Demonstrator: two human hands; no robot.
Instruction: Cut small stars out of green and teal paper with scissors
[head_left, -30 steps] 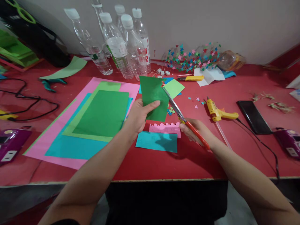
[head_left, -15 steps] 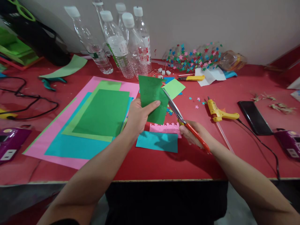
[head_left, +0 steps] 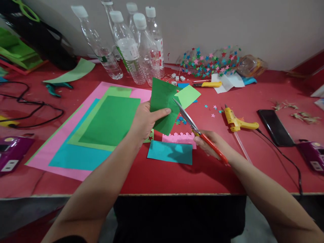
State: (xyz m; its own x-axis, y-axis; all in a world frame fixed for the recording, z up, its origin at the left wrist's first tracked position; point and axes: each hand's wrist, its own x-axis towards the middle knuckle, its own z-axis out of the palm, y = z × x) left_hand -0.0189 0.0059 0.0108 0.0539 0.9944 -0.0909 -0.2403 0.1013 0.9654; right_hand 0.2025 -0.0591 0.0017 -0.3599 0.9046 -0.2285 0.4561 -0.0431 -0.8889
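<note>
Between thumb and fingers, my left hand (head_left: 148, 119) holds up a dark green sheet of paper (head_left: 162, 94). My right hand (head_left: 211, 141) is closed around the red handles of a pair of scissors (head_left: 186, 117), whose blades point up and left to the sheet's right edge. Whether the blade tips touch the paper I cannot tell. Below the hands lie a blue paper strip (head_left: 169, 152) and a pink strip (head_left: 178, 139) with a notched edge. Small cut stars (head_left: 181, 120) lie behind the scissors, near a light green piece of paper (head_left: 188, 96).
Stacked coloured sheets (head_left: 108, 121) cover the table's left side. Several clear plastic bottles (head_left: 126, 50) stand at the back, beside a bottle covered in stars (head_left: 210, 62). A yellow cutter (head_left: 211, 84), a yellow glue gun (head_left: 235, 121) with its cord, and a phone (head_left: 274, 126) lie on the right.
My left hand has shifted slightly left and tilted the green sheet, so its right edge turns away from the scissors. The right hand and the scissors have hardly moved.
</note>
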